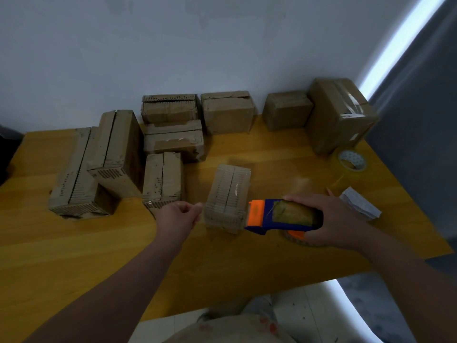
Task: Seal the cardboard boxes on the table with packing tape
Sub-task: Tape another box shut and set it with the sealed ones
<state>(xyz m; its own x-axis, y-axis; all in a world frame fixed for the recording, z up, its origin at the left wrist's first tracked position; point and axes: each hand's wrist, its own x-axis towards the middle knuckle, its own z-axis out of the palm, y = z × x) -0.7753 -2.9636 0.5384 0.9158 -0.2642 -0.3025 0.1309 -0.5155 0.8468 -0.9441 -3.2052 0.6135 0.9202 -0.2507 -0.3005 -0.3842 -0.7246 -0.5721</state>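
A small cardboard box point(228, 196) stands near the middle of the yellow table point(74, 248), its top flaps closed along a centre seam. My right hand point(329, 219) grips a blue and orange tape dispenser point(284, 215) holding a brownish roll, its orange end touching the box's right side. My left hand point(178, 216) hovers just left of the box with fingers curled, thumb and forefinger pinched together; whether they hold tape I cannot tell.
Several more cardboard boxes point(116, 154) lie along the back and left of the table, a tall taped one point(341, 115) at the back right. A clear tape roll point(351, 160) and a folded white paper point(361, 203) sit at right. The table's edge is near my body.
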